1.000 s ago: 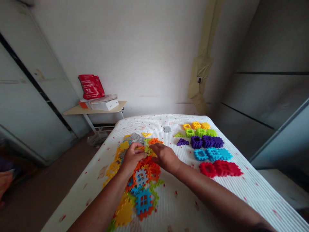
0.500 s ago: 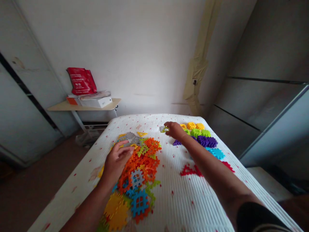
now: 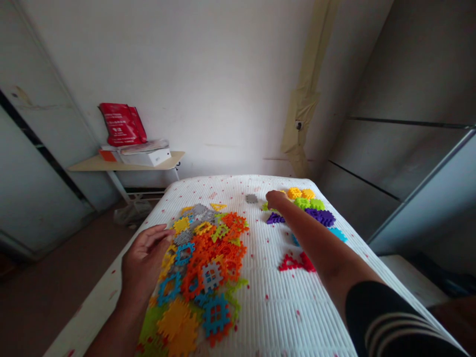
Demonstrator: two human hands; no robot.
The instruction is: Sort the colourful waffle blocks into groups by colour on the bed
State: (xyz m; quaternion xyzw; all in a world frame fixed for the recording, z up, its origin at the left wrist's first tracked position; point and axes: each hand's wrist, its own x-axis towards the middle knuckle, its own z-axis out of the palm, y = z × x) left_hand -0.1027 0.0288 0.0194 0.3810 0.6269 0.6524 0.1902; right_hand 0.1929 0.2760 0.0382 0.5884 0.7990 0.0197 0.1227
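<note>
My left hand (image 3: 143, 260) hovers at the left side of a mixed heap of plastic interlocking pieces. Its fingers are loosely bent and apart, with nothing in them. Orange pieces (image 3: 223, 253) fill the middle of the heap, around a grey window piece (image 3: 211, 275); a blue window piece (image 3: 216, 313) and yellow pieces (image 3: 178, 325) lie nearer me. At the far right, my right hand (image 3: 277, 199) is closed, its fingers mostly hidden, and a light green piece (image 3: 265, 206) shows at the fingertips. Beside it a grey square piece (image 3: 252, 198) lies alone.
Sorted rows on the right hold yellow (image 3: 295, 193), green (image 3: 317, 204), purple (image 3: 320, 217), blue (image 3: 339, 235) and red pieces (image 3: 290, 263). All lie on a striped white mattress (image 3: 266, 317). A side table (image 3: 92, 164) with a red bag (image 3: 122, 124) stands left; a grey cabinet (image 3: 409, 139) stands right.
My right hand has moved right with the green piece, away from the grey square. My left hand has drawn back left and towards me, uncovering yellow and blue pieces.
</note>
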